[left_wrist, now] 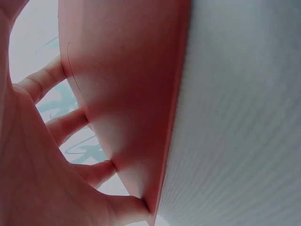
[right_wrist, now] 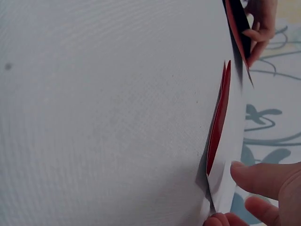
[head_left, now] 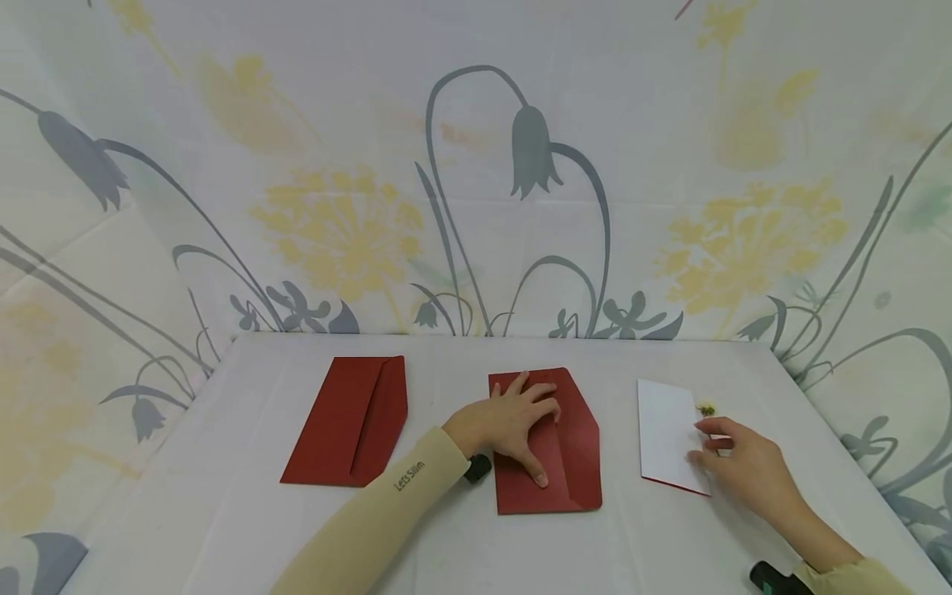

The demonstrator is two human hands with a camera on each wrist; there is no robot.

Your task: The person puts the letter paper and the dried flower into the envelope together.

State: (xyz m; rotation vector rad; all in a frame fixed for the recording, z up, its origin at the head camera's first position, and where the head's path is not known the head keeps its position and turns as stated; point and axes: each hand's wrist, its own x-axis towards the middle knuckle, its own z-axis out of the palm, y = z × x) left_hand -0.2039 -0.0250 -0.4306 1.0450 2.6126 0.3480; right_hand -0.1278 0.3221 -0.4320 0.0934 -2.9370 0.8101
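My left hand (head_left: 521,421) lies flat with fingers spread on a red envelope (head_left: 565,463) at the table's middle; its flap is open to the right. From the left wrist view the fingers (left_wrist: 61,127) press on the same red envelope (left_wrist: 127,94). My right hand (head_left: 732,459) pinches the right edge of a white card (head_left: 669,434) lying to the right. In the right wrist view the card (right_wrist: 230,155) is slightly raised, showing a red underside, with the thumb and fingers (right_wrist: 265,181) at its edge. A small dried flower (head_left: 706,408) sits beside the card's top corner.
A second red envelope (head_left: 342,421) lies at the left with its flap open. The table is covered with a white cloth (head_left: 223,496). A floral fabric backdrop (head_left: 476,165) closes in the back and both sides.
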